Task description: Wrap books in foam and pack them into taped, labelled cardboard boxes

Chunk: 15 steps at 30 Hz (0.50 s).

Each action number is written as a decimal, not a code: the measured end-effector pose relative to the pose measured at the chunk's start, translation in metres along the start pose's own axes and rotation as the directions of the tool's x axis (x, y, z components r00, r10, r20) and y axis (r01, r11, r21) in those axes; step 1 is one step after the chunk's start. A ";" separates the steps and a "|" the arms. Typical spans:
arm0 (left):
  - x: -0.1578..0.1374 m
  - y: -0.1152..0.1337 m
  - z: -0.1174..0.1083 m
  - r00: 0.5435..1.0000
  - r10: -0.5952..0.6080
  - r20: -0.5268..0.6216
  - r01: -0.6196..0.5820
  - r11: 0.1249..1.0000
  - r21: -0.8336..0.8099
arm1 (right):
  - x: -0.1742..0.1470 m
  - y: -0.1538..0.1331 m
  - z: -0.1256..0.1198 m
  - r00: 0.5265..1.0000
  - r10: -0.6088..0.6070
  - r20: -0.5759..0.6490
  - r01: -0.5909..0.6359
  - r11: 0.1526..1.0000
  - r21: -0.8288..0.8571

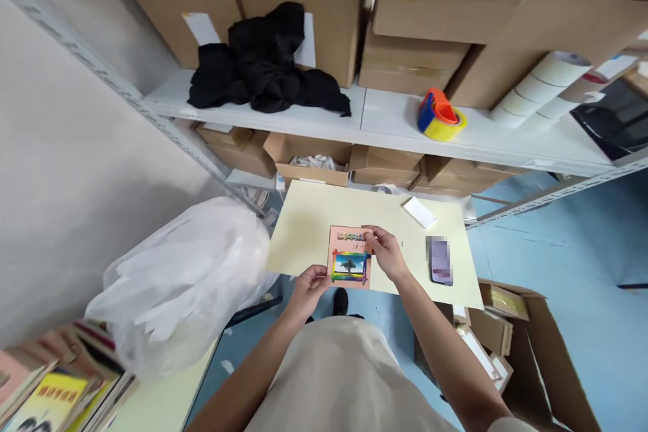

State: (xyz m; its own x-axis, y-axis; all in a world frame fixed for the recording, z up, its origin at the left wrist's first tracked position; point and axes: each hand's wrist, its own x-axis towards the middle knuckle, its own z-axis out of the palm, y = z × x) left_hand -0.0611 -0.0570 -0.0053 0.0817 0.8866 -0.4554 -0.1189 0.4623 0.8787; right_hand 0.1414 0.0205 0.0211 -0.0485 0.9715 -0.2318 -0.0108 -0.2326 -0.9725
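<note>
Fingers of the bare left hand (308, 289) close in a pinch on the lower left edge of a flat pink booklet (350, 264) with a rainbow-framed tree picture. The bare right hand (389, 253), its fingers curled, grips the upper right edge. The booklet is face up at the near edge of a pale yellow rectangular tabletop (314, 219); whether they touch is unclear. To its right lie a small white rectangular box (419, 212) and a dark-edged, pixelated smartphone (439, 261). A bulging white plastic bag (187, 277) sits left of the tabletop.
</note>
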 end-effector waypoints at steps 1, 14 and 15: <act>0.005 0.001 0.007 1.000 -0.011 0.027 0.011 1.000 0.011 | 0.002 0.000 -0.007 1.000 -0.001 -0.024 0.001 1.000 0.011; 0.063 0.023 0.010 0.993 0.009 0.117 -0.004 0.999 -0.036 | 0.025 -0.014 -0.025 0.953 0.084 -0.292 -0.041 0.987 0.153; 0.066 0.025 0.008 0.994 0.000 0.110 0.006 0.999 -0.054 | 0.026 -0.016 -0.023 0.946 0.092 -0.310 -0.042 0.985 0.165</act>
State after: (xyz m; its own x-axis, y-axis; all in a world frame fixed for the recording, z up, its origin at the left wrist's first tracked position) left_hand -0.0511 0.0135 -0.0122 0.1906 0.8791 -0.4368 -0.1717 0.4679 0.8669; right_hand 0.1628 0.0508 0.0296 0.2625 0.9118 -0.3157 -0.1731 -0.2773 -0.9450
